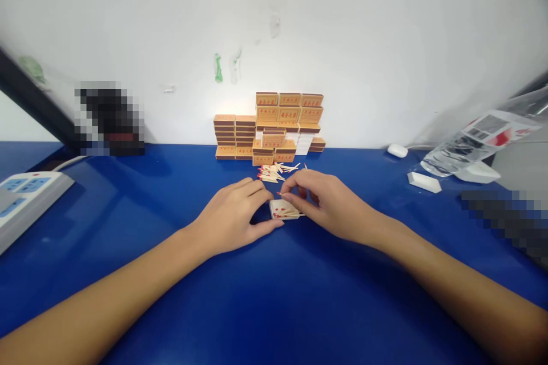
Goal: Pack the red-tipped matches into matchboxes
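Observation:
A small white matchbox tray (283,209) lies on the blue table (274,296) between my hands, with red-tipped matches in it. My left hand (233,217) curls around the tray's left side, thumb and fingers touching it. My right hand (329,202) pinches matches over the tray with thumb and forefinger. A loose heap of matches (276,172) lies just beyond the tray. Behind the heap, stacks of orange matchboxes (274,125) stand against the white wall.
A white power strip (23,197) sits at the left edge. At the right lie a clear plastic bag (475,145), a white tray piece (423,181) and a small white case (397,150). A dark object leans against the wall at the back left.

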